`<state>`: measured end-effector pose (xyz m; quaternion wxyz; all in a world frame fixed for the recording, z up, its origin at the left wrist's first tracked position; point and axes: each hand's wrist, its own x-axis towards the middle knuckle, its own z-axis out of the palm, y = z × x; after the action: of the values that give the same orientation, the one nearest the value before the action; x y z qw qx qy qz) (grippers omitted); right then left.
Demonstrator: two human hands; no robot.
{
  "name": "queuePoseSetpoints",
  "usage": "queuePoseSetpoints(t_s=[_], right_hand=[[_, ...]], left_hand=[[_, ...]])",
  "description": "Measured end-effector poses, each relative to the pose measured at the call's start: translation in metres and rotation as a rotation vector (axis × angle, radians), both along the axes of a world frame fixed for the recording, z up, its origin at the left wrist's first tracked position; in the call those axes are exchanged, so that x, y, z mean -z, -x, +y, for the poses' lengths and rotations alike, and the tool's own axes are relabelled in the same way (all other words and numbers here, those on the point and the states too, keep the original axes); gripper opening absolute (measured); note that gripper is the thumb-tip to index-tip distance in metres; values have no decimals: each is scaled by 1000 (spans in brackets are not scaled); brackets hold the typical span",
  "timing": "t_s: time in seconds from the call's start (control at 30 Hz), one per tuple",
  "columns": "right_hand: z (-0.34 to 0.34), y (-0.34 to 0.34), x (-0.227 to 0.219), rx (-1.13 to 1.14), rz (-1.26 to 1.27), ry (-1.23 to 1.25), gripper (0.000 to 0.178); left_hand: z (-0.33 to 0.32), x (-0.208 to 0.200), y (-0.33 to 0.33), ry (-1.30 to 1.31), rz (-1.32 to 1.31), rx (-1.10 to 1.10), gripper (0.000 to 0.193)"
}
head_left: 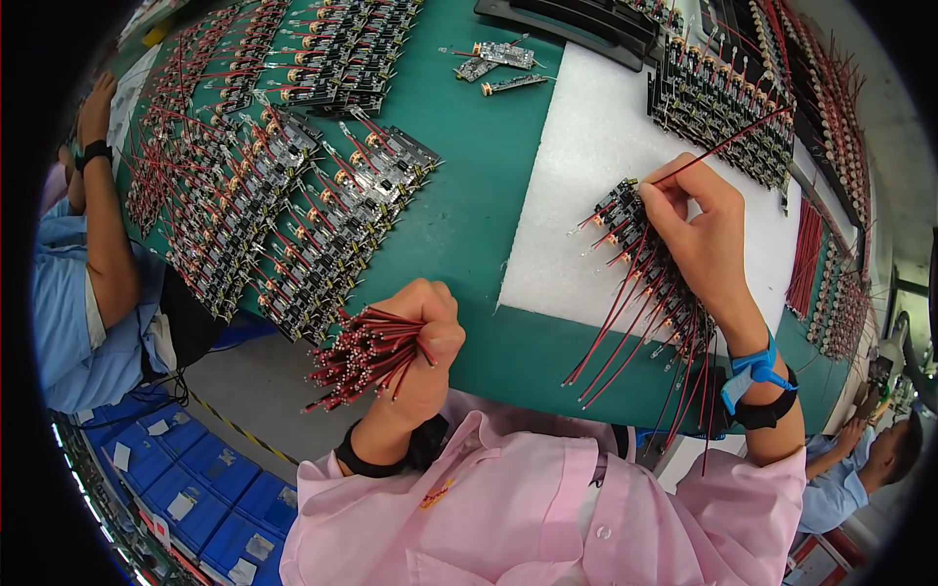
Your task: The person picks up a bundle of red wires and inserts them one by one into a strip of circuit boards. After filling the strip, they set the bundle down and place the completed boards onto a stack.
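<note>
the left hand (430, 337) is closed round a wire bundle (366, 356), tips splayed – likely so single ones come away easily. the right hand (702, 225) pinches one wire (745, 133) by the far end of a board row (618, 211) on the white sheet (562, 186), perhaps padding. loose wires trail off the row nearside, snag-prone; more boards (383, 178) crowd the table (474, 210) at left.

Wires (374, 352) in smooth plastic

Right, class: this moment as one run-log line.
left hand: gripping wire bundle | right hand: pinching red wire | circuit boards: beside right hand, partly over white sheet
</note>
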<state>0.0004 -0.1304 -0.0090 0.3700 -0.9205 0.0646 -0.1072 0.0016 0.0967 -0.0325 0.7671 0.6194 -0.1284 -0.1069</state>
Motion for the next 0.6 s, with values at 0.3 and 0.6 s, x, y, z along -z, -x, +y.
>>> queuePoseSetpoints(t_s=[0.3, 0.6], right_hand=[[-3, -2, -6, -91, -28, 109, 3], [-4, -2, -11, -158, -40, 206, 6]], left_hand=[[0, 1, 0, -3, -8, 5, 48], [-1, 3, 0, 14, -40, -2, 47]])
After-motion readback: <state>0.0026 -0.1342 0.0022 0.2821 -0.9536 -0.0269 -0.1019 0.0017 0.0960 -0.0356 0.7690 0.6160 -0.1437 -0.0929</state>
